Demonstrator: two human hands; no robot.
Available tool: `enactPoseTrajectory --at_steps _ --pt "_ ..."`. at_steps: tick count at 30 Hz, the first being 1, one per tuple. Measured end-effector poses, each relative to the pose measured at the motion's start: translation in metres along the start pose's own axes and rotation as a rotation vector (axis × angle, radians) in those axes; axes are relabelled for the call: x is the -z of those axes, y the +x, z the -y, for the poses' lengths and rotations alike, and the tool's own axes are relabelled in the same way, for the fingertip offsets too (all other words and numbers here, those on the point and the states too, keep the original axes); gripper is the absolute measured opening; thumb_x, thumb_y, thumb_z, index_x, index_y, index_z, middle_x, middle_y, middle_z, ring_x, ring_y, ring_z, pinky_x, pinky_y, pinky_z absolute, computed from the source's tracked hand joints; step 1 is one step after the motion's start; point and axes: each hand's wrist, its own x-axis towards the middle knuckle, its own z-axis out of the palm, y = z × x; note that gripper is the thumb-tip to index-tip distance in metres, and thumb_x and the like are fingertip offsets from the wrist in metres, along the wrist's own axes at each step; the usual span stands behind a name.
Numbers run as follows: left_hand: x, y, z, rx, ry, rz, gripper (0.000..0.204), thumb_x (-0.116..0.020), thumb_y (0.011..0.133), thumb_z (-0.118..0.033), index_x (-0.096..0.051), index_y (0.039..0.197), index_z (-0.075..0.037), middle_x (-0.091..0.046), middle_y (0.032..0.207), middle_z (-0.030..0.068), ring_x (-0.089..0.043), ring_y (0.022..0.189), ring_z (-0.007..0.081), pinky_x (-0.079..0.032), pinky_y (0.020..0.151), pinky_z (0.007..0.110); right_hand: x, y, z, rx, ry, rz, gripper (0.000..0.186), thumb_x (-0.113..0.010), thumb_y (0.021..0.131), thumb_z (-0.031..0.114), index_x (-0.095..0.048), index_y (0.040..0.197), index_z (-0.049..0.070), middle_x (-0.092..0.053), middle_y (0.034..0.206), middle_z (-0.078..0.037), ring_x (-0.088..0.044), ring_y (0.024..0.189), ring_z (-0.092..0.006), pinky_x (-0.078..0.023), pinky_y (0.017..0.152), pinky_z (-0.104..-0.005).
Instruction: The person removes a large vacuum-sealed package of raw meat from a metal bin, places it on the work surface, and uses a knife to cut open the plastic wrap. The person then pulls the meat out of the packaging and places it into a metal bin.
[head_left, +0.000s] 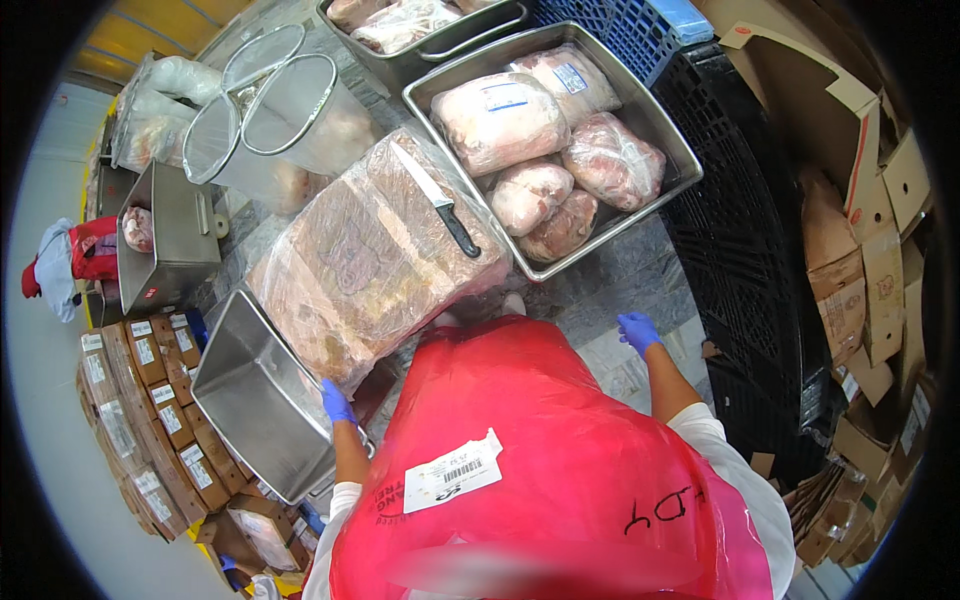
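My left hand [338, 403], in a blue glove, is at the near edge of a large plastic-wrapped block [350, 240], by the rim of a steel tub [262, 385]. Its fingers are too foreshortened to show a grip. My right hand [638, 331], also blue-gloved, hangs over the floor at the right, fingers apart and holding nothing. A knife [440, 205] with a black handle lies on top of the block. Beyond the block, a steel bin [690, 178] holds several bagged pieces of meat [500, 112].
Black pallets [740, 230] and flattened cardboard [845, 290] line the right side. Net-like hoops with clear bags [300, 110] stand at the far left. Stacked boxes [165, 400] lie left of the tub. Another person [75, 255] in red is at the far left. Another steel bin [430, 60] holds meat.
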Motion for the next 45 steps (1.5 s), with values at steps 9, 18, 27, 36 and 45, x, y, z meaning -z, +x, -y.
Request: enactPoseTrajectory --at_steps 9,18,27,36,45 --pt "-0.08 -0.027 -0.105 -0.482 0.527 -0.398 0.067 -0.059 0.093 -0.04 -0.05 0.134 0.011 -0.053 0.136 0.0313 -0.051 0.125 0.0452 -0.038 0.11 0.046 0.019 -0.011 -0.059 -0.134 0.205 -0.083 0.026 -0.064 0.093 0.03 -0.063 0.1 0.006 -0.064 0.077 -0.007 -0.06 0.058 -0.0163 -0.043 0.049 -0.0315" --pt "-0.244 -0.043 -0.17 -0.809 0.489 -0.22 0.059 -0.066 0.088 -0.031 -0.054 0.133 0.005 -0.055 0.134 0.0289 -0.05 0.128 0.0418 -0.037 0.11 0.048 0.052 -0.023 -0.046 0.002 0.017 0.021 0.028 -0.067 0.089 0.025 -0.065 0.1 -0.001 -0.063 0.08 -0.009 -0.061 0.069 -0.0183 -0.052 0.056 -0.0339" --pt "-0.337 -0.09 -0.194 -0.677 0.889 -0.039 0.073 -0.07 0.086 -0.035 -0.042 0.144 -0.001 -0.041 0.148 0.0284 -0.044 0.133 0.0436 -0.038 0.11 0.048 0.084 0.128 0.105 0.431 -0.403 0.044 0.03 -0.064 0.094 0.029 -0.07 0.097 -0.001 -0.068 0.081 -0.008 -0.062 0.074 -0.0132 -0.051 0.065 -0.0322" --pt "-0.367 -0.132 -0.241 -0.162 1.318 0.236 0.104 -0.086 0.069 -0.036 -0.028 0.148 -0.001 -0.035 0.146 0.0322 -0.05 0.124 0.0498 -0.049 0.1 0.05 -0.036 0.246 0.458 1.269 -0.225 0.076 0.045 -0.069 0.091 0.023 -0.06 0.128 -0.002 -0.065 0.118 -0.023 -0.062 0.11 -0.0321 -0.047 0.099 -0.0401" --pt "-0.38 -0.125 -0.256 -0.018 1.284 0.241 0.113 -0.089 0.065 -0.033 -0.023 0.153 -0.006 -0.031 0.152 0.0279 -0.05 0.125 0.0461 -0.049 0.099 0.049 -0.145 0.374 0.595 1.183 -1.007 0.272 0.067 -0.038 0.1 0.054 -0.055 0.136 0.001 -0.054 0.14 -0.022 -0.05 0.131 -0.038 -0.035 0.113 -0.0447"
